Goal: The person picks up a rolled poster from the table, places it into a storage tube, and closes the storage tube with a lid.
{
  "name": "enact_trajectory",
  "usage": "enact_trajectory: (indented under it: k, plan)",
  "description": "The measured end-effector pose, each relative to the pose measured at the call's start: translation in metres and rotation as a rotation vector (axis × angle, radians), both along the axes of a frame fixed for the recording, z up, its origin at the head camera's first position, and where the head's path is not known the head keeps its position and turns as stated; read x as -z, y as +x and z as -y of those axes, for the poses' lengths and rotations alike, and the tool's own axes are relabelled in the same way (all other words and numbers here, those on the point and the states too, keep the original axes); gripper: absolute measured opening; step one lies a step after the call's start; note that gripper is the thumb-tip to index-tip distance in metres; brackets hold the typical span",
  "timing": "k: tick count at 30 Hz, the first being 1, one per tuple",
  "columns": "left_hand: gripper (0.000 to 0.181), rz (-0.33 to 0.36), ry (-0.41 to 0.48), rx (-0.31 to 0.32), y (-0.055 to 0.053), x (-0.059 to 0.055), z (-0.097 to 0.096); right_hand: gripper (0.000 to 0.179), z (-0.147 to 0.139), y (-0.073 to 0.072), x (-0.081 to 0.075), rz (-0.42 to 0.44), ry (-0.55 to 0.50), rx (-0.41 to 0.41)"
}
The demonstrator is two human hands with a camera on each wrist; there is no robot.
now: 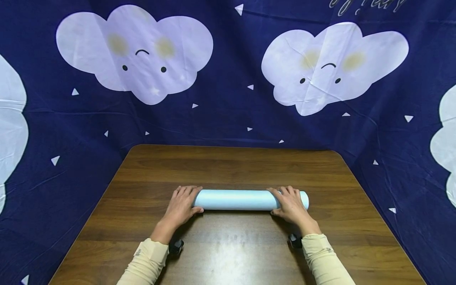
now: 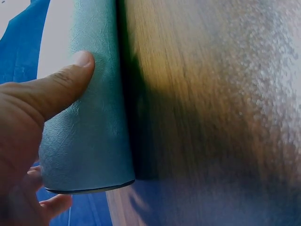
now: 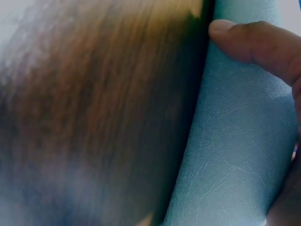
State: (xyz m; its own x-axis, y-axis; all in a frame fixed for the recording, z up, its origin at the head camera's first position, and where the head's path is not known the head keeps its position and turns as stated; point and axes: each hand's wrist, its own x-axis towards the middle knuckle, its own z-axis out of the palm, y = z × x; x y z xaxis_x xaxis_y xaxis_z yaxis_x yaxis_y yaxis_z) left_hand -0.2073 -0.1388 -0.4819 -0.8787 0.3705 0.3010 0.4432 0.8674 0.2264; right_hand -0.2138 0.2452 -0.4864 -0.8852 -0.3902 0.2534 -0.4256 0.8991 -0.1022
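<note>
A light blue roll with a creased, leather-like surface lies crosswise on the wooden table. My left hand grips it at its left end, thumb on the near side and fingers over the top. The left wrist view shows that thumb against the roll, whose end has a thin dark edge. Close to the other end, my right hand holds the roll the same way, leaving a short piece sticking out beyond it. In the right wrist view the thumb presses on the wrinkled surface; the other fingers are mostly hidden.
The brown wood-grain table has rounded far corners. Behind it and at both sides hangs a dark blue cloth printed with white clouds and small triangles. A small black device sits at each wrist, below the cream sleeves.
</note>
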Motion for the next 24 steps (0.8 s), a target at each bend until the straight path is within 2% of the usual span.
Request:
enact_trajectory:
  k: [15,24]
  plan:
    - [0.075,-0.001,-0.002,-0.001,0.0015,-0.0003,-0.0002,0.085,-0.0001,0.0025,0.0002,-0.018,0.026,-0.002]
    - [0.078,-0.022,-0.006,0.001,0.0015,-0.0011,-0.0008,0.089,-0.0009,0.0045,-0.0003,-0.011,-0.012,-0.011]
